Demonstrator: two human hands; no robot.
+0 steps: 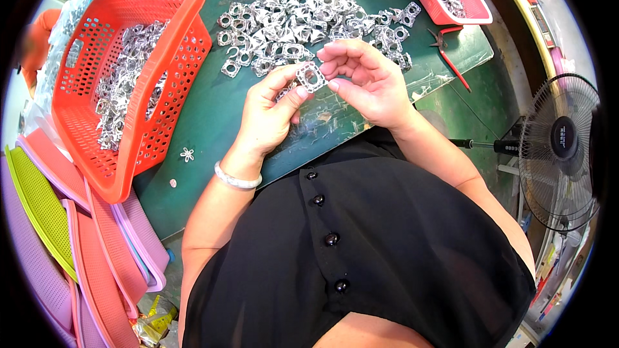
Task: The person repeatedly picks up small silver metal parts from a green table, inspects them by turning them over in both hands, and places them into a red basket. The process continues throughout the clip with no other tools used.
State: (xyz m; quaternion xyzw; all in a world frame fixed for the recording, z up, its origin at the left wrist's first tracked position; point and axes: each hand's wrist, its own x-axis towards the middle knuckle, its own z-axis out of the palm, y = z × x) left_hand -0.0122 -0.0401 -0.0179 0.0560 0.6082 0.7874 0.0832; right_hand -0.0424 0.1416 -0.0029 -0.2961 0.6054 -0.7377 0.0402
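My left hand [267,113], with a pale bangle at its wrist, pinches a small silver metal casting [311,78] between thumb and fingers. The piece is squarish with a round hole in the middle. Close by on its right is my right hand [374,84], fingers loosely curled and apart, nothing visible between them; its thumb tip is beside the casting, and whether they touch I cannot tell. Just beyond my hands a heap of similar castings [296,16] is spread over the green table [213,109].
A red perforated basket [184,58] with more castings stands at left, a pink tray [474,9] of metal pieces at far right. Red-handled pliers [456,67] lie near the right edge. Stacked coloured baskets [97,264] flank the table; a fan [561,148] stands right. Another person's orange sleeve [42,35] shows far left.
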